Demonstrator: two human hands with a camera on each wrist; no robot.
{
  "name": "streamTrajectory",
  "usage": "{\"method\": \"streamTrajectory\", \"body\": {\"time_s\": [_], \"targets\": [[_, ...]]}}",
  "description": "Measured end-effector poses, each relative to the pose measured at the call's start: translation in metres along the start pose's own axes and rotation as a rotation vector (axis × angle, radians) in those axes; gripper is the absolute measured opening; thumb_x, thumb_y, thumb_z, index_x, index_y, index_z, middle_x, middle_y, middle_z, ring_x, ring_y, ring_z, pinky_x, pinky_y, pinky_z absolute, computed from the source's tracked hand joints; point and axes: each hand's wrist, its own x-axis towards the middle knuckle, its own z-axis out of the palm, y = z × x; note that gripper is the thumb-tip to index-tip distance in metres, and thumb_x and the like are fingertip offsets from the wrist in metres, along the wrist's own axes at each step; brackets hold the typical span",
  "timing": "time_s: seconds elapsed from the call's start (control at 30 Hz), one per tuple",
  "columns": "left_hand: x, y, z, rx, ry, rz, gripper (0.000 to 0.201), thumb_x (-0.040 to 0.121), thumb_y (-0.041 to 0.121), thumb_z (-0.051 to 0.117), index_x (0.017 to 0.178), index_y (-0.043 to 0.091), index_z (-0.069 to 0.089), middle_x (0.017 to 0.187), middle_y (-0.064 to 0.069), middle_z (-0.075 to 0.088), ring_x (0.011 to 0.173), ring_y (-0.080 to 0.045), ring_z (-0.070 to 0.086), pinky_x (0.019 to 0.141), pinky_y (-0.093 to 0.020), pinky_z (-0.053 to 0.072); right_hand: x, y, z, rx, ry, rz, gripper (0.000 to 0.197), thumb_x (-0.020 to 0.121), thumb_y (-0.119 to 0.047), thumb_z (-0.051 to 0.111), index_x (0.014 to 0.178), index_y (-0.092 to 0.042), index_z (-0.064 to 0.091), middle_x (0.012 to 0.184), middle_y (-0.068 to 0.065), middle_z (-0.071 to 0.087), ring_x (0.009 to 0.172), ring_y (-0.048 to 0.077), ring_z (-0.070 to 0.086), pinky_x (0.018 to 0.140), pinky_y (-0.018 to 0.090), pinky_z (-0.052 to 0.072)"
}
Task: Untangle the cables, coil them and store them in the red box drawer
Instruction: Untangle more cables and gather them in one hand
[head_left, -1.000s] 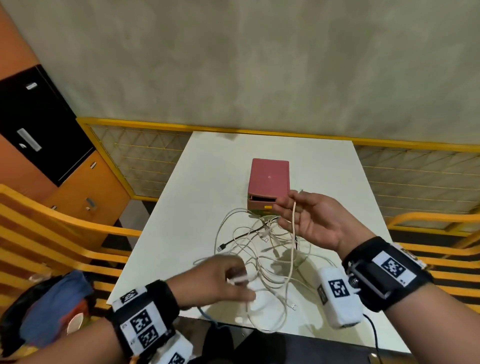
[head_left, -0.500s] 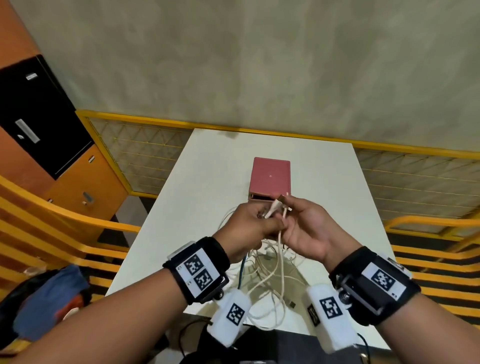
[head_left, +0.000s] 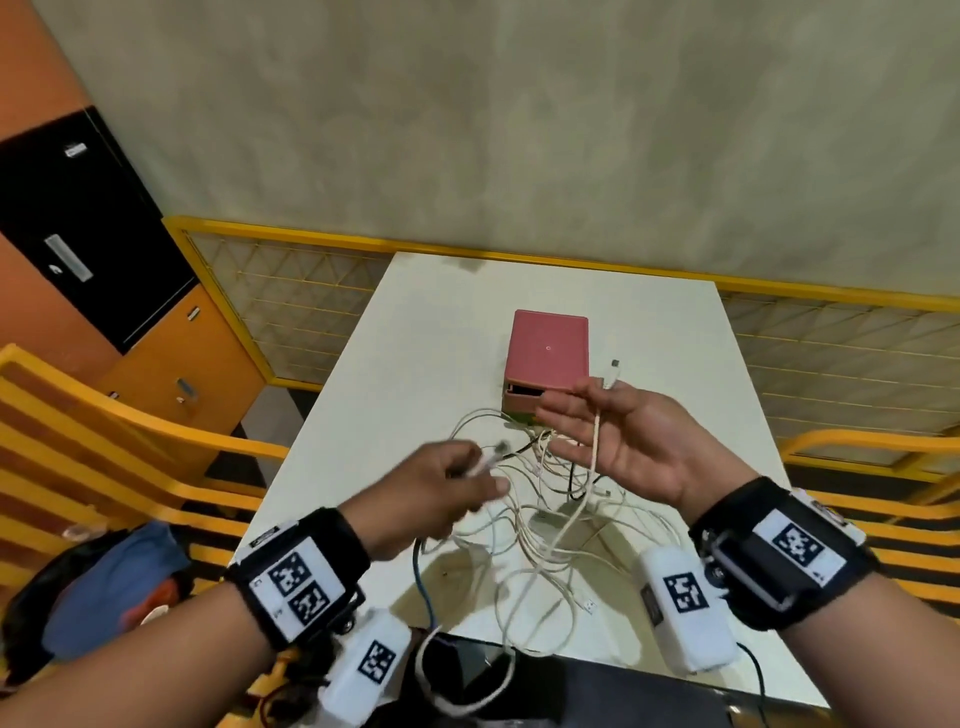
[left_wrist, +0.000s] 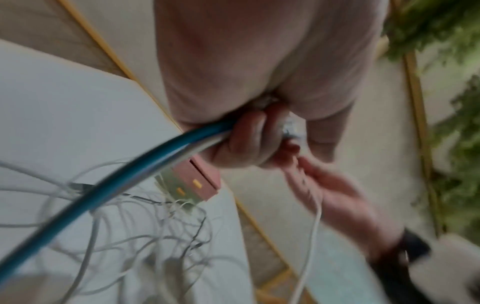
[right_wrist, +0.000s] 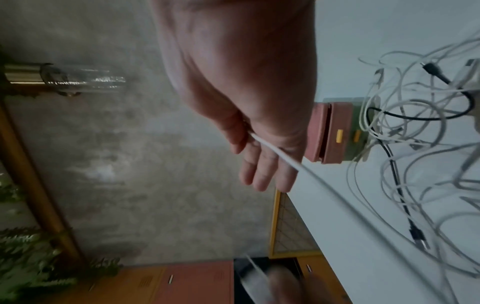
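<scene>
Nearest, the left hand curls its fingers round a white cable end and a blue cable. Beyond it, the right hand is mostly spread, thumb and forefinger pinching a white cable just below its plug. To free it cleanly, the person should feed that strand slowly out of the tangle on the table, not yank. Farthest, the red box sits with its drawer slightly open.

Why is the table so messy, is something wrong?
Nothing is broken. The cables lie in one tangled heap on the white table, in front of the red box, and one white loop hangs off the near edge.
</scene>
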Motion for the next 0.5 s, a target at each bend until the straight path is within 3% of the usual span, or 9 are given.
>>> {"method": "streamTrajectory", "body": {"time_s": [0.1, 0.23, 0.3, 0.37, 0.43, 0.5], "targets": [[0.010, 0.020, -0.001, -0.205, 0.147, 0.056, 0.023, 0.096, 0.018, 0.061, 0.081, 0.016, 0.043, 0.062, -0.002, 0.033, 0.046, -0.011, 0.024, 0.044, -0.022, 0.019, -0.016, 0.016, 0.002, -0.144, -0.048, 0.052, 0.020, 0.098, -0.013, 0.044, 0.090, -0.014, 0.062, 0.098, 0.017, 0.073, 0.096, 0.030, 0.072, 0.073, 0.041, 0.057], [0.014, 0.041, -0.004, -0.285, 0.151, 0.116, 0.022, 0.101, 0.020, 0.050, 0.080, 0.018, 0.044, 0.060, 0.000, 0.036, 0.047, -0.013, 0.021, 0.047, -0.023, 0.016, -0.049, 0.046, -0.014, -0.421, -0.072, 0.142, 0.017, 0.098, -0.021, 0.050, 0.092, -0.016, 0.064, 0.102, 0.014, 0.071, 0.093, 0.023, 0.065, 0.068, 0.034, 0.046], [0.017, 0.047, -0.006, -0.290, 0.156, 0.143, 0.019, 0.102, 0.022, 0.048, 0.083, 0.017, 0.048, 0.057, 0.001, 0.038, 0.044, -0.012, 0.024, 0.045, -0.022, 0.020, -0.063, 0.062, -0.030, -0.785, -0.103, 0.150, 0.016, 0.094, -0.032, 0.056, 0.084, -0.027, 0.068, 0.090, 0.001, 0.066, 0.084, 0.014, 0.057, 0.069, 0.029, 0.039], [0.019, 0.053, -0.006, -0.285, 0.168, 0.170, 0.018, 0.103, 0.026, 0.046, 0.091, 0.015, 0.054, 0.054, 0.001, 0.041, 0.040, -0.012, 0.029, 0.044, -0.023, 0.034, -0.071, 0.074, -0.050, -1.313, -0.131, 0.132, 0.016, 0.089, -0.040, 0.060, 0.075, -0.036, 0.067, 0.079, -0.013, 0.058, 0.077, 0.011, 0.055, 0.067, 0.024, 0.037], [0.020, 0.057, -0.006, -0.280, 0.161, 0.181, 0.025, 0.103, 0.035, 0.044, 0.102, 0.014, 0.056, 0.054, -0.001, 0.043, 0.038, -0.013, 0.033, 0.049, -0.030, 0.049, -0.071, 0.087, -0.067, -1.678, -0.164, 0.150, 0.011, 0.086, -0.039, 0.058, 0.087, -0.036, 0.069, 0.087, -0.012, 0.058, 0.087, 0.011, 0.059, 0.070, 0.022, 0.039], [0.022, 0.058, -0.007, -0.281, 0.137, 0.196, 0.033, 0.098, 0.044, 0.046, 0.110, 0.016, 0.057, 0.054, -0.001, 0.039, 0.038, -0.013, 0.031, 0.050, -0.031, 0.051, -0.069, 0.100, -0.080, -1.774, -0.192, 0.225, 0.014, 0.080, -0.033, 0.057, 0.087, -0.037, 0.069, 0.102, -0.008, 0.066, 0.093, 0.010, 0.060, 0.071, 0.019, 0.042]]}}
